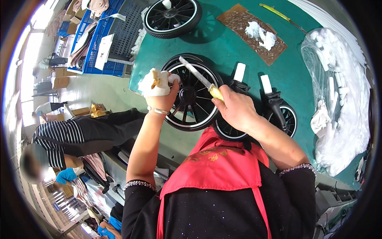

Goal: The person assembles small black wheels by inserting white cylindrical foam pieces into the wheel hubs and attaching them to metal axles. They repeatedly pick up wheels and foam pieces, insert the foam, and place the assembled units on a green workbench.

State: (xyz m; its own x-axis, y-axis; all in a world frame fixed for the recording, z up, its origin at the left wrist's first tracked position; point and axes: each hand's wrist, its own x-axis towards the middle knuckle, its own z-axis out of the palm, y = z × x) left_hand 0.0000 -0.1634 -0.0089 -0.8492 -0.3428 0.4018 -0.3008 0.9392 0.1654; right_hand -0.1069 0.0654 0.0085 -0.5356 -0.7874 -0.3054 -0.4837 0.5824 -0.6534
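My left hand (164, 101) is closed on a bunched white cloth (154, 84) with brown stains, at the left rim of a black spoked wheel (188, 95). A small white piece (174, 78) shows by its fingers; whether it is part of the cloth I cannot tell. My right hand (236, 108) grips the yellow handle of a flat, narrow scraper (199, 75), whose pale, whitish blade slants up and left over the wheel. Another wheel lies partly hidden under this one. Right of it, two small front wheels (283, 119) on black forks carry upright white sleeves (266, 84).
On the green table (238, 47) lie a brown board (274, 51) with white paste (260, 35), a yellow-handled tool (274, 12), another wheel (172, 16) and a clear bag of white tubes (338, 99). Blue crates (97, 44) stand left. A person in striped sleeves (59, 137) is nearby.
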